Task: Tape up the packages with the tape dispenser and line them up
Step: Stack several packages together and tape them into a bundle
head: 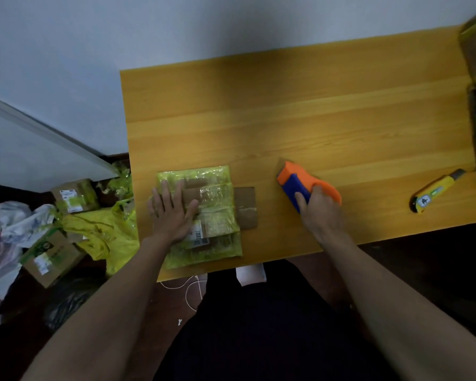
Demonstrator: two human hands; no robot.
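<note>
My left hand (171, 213) lies flat on the slick, soft package (204, 215); right hand (320, 210) grips the light, rigid dispenser (302, 185) by its handle.

One package (204, 215), one dispenser (302, 185) on the table (313, 119)
One knife (437, 189) there too; two hands (173, 213); two boxes (76, 198) on the floor.

Table (327, 111): wood, orange-yellow grain, smooth with a soft sheen. Package (215, 215): brown matt cardboard wrapped in glossy, crinkled yellow-green tape, with a white paper label. Tape dispenser (300, 185): smooth orange and blue plastic; utility knife (437, 191): yellow plastic casing.
</note>
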